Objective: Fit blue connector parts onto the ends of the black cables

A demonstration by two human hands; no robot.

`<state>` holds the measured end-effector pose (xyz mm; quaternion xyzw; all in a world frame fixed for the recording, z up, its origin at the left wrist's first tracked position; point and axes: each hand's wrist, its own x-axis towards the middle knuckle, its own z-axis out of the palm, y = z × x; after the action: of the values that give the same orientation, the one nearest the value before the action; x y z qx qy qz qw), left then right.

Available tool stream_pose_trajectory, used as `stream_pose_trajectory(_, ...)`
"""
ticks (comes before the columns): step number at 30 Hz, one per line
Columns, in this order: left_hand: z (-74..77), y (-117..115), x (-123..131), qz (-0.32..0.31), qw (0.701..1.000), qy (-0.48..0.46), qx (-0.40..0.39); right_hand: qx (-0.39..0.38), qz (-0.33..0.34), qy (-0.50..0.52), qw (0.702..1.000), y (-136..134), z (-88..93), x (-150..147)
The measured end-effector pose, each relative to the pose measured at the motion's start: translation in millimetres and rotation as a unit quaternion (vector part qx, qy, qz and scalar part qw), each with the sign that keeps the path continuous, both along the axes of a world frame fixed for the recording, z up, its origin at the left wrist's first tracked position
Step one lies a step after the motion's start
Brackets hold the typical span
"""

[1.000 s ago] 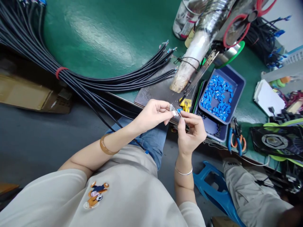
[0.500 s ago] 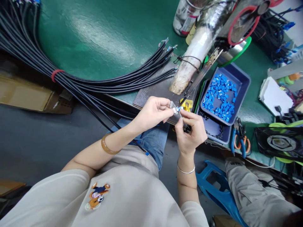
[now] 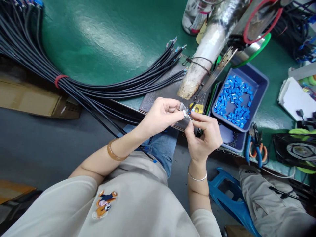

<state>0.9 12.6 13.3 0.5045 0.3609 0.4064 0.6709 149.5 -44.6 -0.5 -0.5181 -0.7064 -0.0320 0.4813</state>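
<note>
My left hand (image 3: 161,115) pinches a small clear and metal connector (image 3: 184,111) at the end of a thin black cable that runs down over my lap. My right hand (image 3: 204,136) meets it from the right, thumb and forefinger closed on the same connector, where a speck of blue shows. Both hands hover just in front of the bench edge, over a dark plate (image 3: 160,95). A blue tray (image 3: 259,85) of several small blue plastic pieces (image 3: 233,102) lies to the right of my hands.
A big bundle of black cables (image 3: 98,87), tied with a red band (image 3: 60,78), sweeps across the green bench (image 3: 111,36). A foil-wrapped tube (image 3: 209,46) slants down to the plate. Blue-handled pliers (image 3: 255,149) lie at the right. A blue stool (image 3: 227,197) and another person's leg (image 3: 266,204) are below.
My hands have stayed together on the connector, with the right fingers closing further over the blue piece. The view has shifted slightly, nothing else has moved.
</note>
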Motion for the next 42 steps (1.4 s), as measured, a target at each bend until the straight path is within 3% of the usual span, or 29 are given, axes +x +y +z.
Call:
stream_pose_trajectory(11,-0.6,2,-2,-0.034,0.999,0.006,-0.037,-0.012,-0.003,0.015,1.0,-1,-2.4,0)
stream_pose_trajectory(22,-0.8,4,-1,-0.046,0.999,-0.006,-0.011,0.012,-0.013,0.027,0.999,2,0.6,-2)
stream_pose_trajectory(42,3.5,9,-4,-0.053,0.998,0.022,-0.02,-0.032,-0.01,0.029,0.999,0,9.0,-3)
